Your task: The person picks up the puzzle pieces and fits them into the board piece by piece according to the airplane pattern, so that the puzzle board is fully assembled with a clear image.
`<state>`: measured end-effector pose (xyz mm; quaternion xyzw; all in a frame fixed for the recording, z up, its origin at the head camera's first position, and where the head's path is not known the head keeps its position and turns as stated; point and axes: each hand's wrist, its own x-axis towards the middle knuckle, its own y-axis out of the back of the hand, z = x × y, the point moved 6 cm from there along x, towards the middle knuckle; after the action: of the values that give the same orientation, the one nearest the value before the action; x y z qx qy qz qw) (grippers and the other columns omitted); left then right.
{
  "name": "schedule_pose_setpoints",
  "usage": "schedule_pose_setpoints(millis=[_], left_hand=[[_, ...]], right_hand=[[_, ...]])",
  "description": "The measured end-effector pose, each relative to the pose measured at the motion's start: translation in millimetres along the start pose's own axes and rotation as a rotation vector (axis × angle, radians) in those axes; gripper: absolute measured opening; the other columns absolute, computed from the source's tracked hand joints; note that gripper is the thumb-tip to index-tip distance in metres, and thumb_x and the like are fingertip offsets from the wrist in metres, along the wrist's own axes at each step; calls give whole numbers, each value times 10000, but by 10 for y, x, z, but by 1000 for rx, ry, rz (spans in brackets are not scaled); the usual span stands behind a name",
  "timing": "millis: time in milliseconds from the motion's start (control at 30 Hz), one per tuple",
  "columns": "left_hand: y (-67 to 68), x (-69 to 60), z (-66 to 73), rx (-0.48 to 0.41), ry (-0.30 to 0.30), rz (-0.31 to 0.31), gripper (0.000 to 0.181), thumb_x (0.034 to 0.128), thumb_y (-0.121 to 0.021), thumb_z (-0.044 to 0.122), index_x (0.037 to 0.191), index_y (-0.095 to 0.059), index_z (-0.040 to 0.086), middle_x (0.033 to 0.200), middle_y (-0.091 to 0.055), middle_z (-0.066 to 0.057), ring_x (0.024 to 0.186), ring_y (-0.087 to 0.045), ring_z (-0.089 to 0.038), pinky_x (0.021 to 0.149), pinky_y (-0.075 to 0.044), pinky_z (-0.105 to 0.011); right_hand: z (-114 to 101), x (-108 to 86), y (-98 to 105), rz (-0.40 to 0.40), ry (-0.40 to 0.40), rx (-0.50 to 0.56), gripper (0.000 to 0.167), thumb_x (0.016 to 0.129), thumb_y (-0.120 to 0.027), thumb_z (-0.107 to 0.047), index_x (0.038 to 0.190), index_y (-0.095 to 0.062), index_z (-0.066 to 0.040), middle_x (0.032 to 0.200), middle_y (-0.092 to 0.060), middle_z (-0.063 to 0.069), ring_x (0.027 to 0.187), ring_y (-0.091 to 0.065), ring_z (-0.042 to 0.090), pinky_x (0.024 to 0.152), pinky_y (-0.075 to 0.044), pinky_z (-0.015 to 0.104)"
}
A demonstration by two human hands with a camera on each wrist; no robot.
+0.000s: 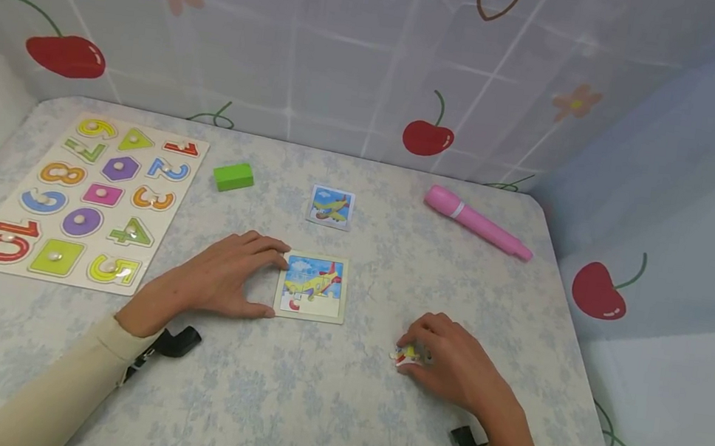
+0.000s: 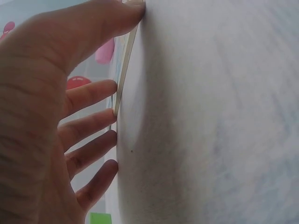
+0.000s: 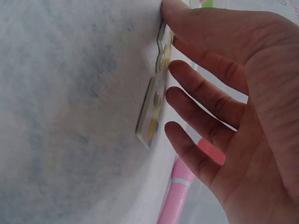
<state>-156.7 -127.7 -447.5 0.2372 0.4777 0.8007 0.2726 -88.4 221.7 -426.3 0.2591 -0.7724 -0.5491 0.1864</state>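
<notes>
A small jigsaw board (image 1: 312,286) with a yellow airplane picture lies in the middle of the table, its lower right part bare. My left hand (image 1: 230,274) holds the board at its left side, thumb at the near corner and index finger farther up the edge. To the right, my right hand (image 1: 457,362) pinches a jigsaw piece (image 1: 407,355) between thumb and index finger, low over the table. Beneath the other fingers, a second jigsaw piece (image 3: 149,119) shows in the right wrist view. Past the board lies a square airplane picture card (image 1: 330,207).
A number and shape peg puzzle (image 1: 156,224) covers the table's left side. Beside it sits a green block (image 1: 234,176). A pink marker-like stick (image 1: 478,223) lies at the back right. A patterned curtain (image 1: 352,51) hangs behind the table.
</notes>
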Motion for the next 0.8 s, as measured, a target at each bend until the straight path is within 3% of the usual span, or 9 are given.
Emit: schedule_pose_setpoints(millis=[500, 800], left_hand=[[12, -7, -8, 0, -17, 27, 682, 796, -936, 527, 1314, -688, 159, 1537, -570, -37, 1276, -549, -244, 974, -487, -485], [0, 2, -11, -10, 3, 3, 681, 807, -922, 539, 1325, -688, 165, 1551, -560, -26, 1300, -542, -250, 1002, -479, -499]], right_hand=[[-68, 150, 5, 72, 0, -47, 290, 837, -953, -284, 1077, -793, -253, 1078, -713, -113, 1073, -656, 147, 878, -579, 411], [-202, 332, -28, 92, 30, -72, 307, 853, -943, -314, 1106, -786, -241, 1088, -719, -91, 1072, -660, 154, 884, -580, 403]])
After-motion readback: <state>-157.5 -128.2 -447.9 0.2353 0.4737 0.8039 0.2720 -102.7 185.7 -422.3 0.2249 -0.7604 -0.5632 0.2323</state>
